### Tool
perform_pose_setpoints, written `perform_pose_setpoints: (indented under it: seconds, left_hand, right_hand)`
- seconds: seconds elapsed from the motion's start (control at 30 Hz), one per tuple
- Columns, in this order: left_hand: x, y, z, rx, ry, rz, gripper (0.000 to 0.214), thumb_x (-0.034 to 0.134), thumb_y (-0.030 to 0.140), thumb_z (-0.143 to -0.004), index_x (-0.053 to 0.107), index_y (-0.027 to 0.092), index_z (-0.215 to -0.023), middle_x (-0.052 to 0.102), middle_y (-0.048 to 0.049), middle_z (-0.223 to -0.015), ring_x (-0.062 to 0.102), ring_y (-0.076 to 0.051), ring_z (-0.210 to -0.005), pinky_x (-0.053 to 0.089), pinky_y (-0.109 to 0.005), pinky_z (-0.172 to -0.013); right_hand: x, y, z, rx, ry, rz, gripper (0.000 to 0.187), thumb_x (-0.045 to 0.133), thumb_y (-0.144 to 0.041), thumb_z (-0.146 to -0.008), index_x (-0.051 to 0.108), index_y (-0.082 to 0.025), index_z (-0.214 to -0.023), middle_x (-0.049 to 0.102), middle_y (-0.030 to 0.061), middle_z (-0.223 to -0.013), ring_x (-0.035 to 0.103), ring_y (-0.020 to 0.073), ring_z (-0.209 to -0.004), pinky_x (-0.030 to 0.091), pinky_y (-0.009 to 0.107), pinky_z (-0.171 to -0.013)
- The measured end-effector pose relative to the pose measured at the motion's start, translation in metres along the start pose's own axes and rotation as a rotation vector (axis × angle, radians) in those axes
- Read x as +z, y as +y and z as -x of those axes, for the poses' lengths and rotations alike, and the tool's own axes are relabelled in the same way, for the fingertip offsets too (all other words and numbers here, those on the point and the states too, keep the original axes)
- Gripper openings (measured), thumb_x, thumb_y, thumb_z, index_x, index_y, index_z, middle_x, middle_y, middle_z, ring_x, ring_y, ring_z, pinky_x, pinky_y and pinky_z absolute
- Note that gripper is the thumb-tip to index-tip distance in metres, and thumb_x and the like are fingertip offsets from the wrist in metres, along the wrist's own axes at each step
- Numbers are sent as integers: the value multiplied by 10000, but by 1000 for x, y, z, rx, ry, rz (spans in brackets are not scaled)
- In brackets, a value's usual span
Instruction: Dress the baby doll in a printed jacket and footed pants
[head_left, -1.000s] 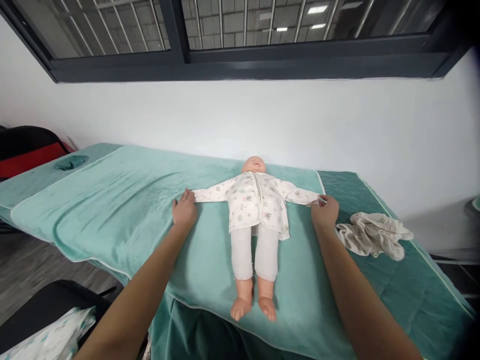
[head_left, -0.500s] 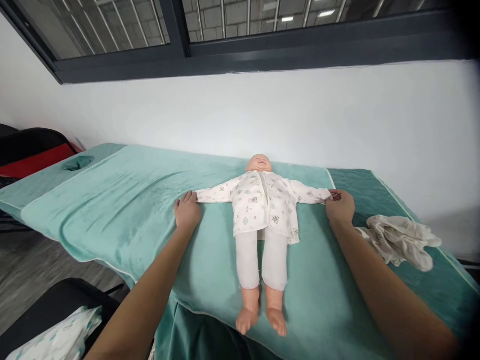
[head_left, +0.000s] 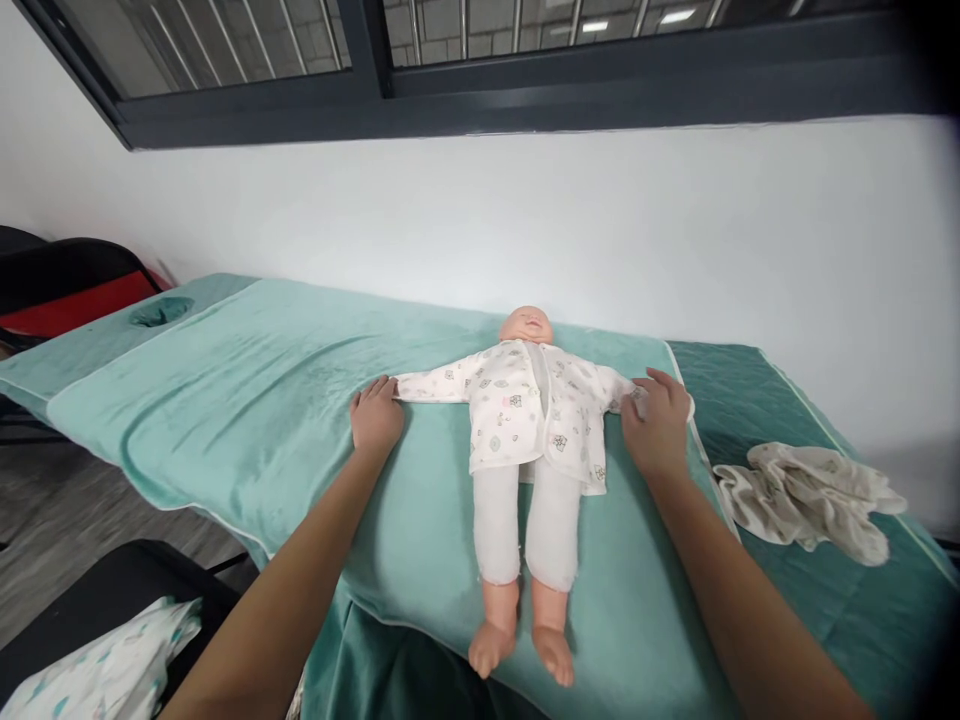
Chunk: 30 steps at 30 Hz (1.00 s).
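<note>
A baby doll (head_left: 529,440) lies on its back on a light green towel (head_left: 255,400), head toward the wall. It wears a white printed jacket (head_left: 525,400) and white trousers (head_left: 529,515), with bare feet over the near edge. My left hand (head_left: 376,415) rests on the towel at the end of the doll's outstretched left-side sleeve, fingers curled at the cuff. My right hand (head_left: 658,420) lies over the other sleeve, which is bunched in toward the body, fingers closed on the cloth.
A crumpled beige cloth (head_left: 814,490) lies on the darker green bed cover (head_left: 862,590) at right. A white wall and dark window frame stand behind. A black chair (head_left: 112,590) with patterned cloth (head_left: 97,670) is at lower left; a red and black seat (head_left: 67,295) is far left.
My right hand has moved inward toward the doll's body, drawing the sleeve in so that arm is no longer stretched out. My left hand has stayed at the other cuff.
</note>
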<state>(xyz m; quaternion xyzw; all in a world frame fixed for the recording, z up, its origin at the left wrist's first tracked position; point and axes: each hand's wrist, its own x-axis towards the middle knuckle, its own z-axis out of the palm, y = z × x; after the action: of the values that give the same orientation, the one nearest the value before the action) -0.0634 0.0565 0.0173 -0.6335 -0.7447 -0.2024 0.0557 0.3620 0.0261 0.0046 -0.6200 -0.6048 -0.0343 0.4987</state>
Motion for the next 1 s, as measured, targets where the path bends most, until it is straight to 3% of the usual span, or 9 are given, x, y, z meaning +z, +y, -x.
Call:
perform_pose_setpoints:
  seconds: [0.27,0.4,0.53,0.63,0.7,0.8,0.87,1.0]
  left_hand:
    - [2,-1,-2,-22,25,51,484,389,136,-889,636,218,-1297,572,-65,-1440,479,-253,-1358,320,-449,-1138]
    - [2,-1,-2,-33,19,54,479,391,147,-892,649,235,-1287,579,-61,-1433,477,-253,-1359,316,-449,-1140]
    - [1,0,-3,-40,2,41,485,385,155,-894,647,238,-1293,573,-61,-1439,468,-257,-1367,324,-451,-1135]
    - [2,-1,-3,-44,-1,34,488,388,151,-887,652,242,-1288,572,-57,-1441,465,-257,-1370,330,-455,-1129]
    - [3,-2,-4,-41,11,32,483,391,156,-888,656,243,-1282,577,-55,-1436,470,-255,-1366,333,-453,-1126]
    - [4,-1,-4,-41,28,28,467,390,175,-899,666,244,-1269,586,-55,-1426,481,-260,-1354,341,-455,-1119]
    - [4,0,-4,-46,31,26,457,390,185,-904,673,245,-1258,591,-52,-1420,490,-264,-1345,351,-460,-1109]
    - [5,0,-5,-55,38,25,458,393,177,-898,678,251,-1248,602,-43,-1408,501,-263,-1333,359,-455,-1102]
  right_hand:
    - [9,-77,24,16,-300,-429,449,462,-436,-989,537,-276,-1402,484,48,-1504,427,225,-1402,311,464,-1198]
    - [16,-97,2,76,-474,-452,539,507,-500,-964,486,-297,-1463,419,5,-1554,364,226,-1452,273,447,-1227]
    - [27,-110,-30,48,-587,-395,531,564,-498,-919,565,-268,-1398,431,20,-1545,353,265,-1456,242,471,-1232]
    - [40,-120,-44,24,-558,-342,412,561,-447,-902,655,-257,-1255,571,54,-1415,469,291,-1352,330,489,-1163]
    - [49,-125,-48,43,-435,-245,338,574,-415,-873,686,-214,-1120,646,103,-1248,537,313,-1219,390,501,-1080]
    - [56,-127,-49,114,-263,-70,300,632,-439,-800,650,-178,-947,630,136,-1042,541,322,-1054,433,483,-950]
    - [53,-127,-50,147,-279,-51,299,638,-473,-783,605,-196,-891,608,103,-948,547,278,-930,449,409,-833]
    - [36,-124,-53,232,-485,-111,232,570,-460,-826,568,-232,-868,604,13,-775,520,180,-672,375,299,-625]
